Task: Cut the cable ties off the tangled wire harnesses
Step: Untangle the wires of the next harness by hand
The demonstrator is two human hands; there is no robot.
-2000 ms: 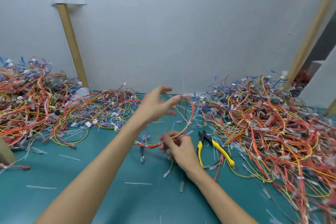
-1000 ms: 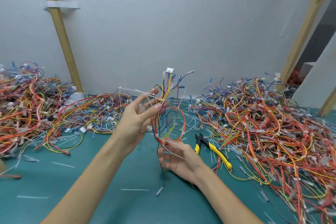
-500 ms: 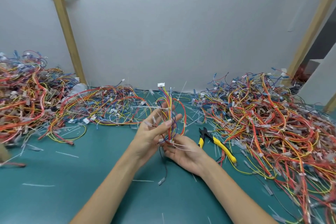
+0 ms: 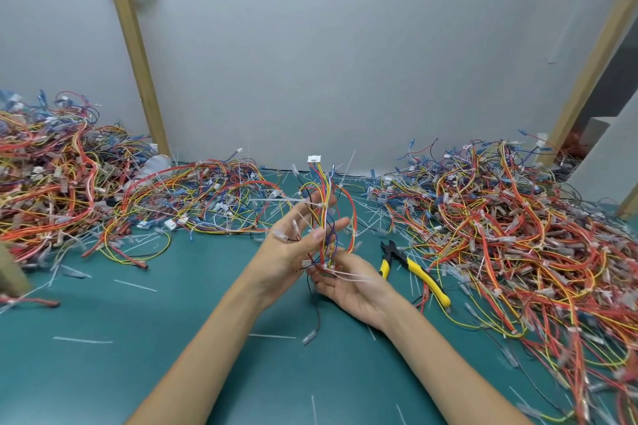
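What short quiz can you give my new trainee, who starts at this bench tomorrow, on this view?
1. True or false: the yellow-handled cutters are in the right hand.
2. What tops the harness that the left hand and the right hand hold? A: a white connector. B: a black plug. C: a metal ring.
3. Fill in: the cutters lie on the green mat to the ____ of the hands.
Key: 1 false, they lie on the mat and neither hand holds them. 2 A. 3 right.
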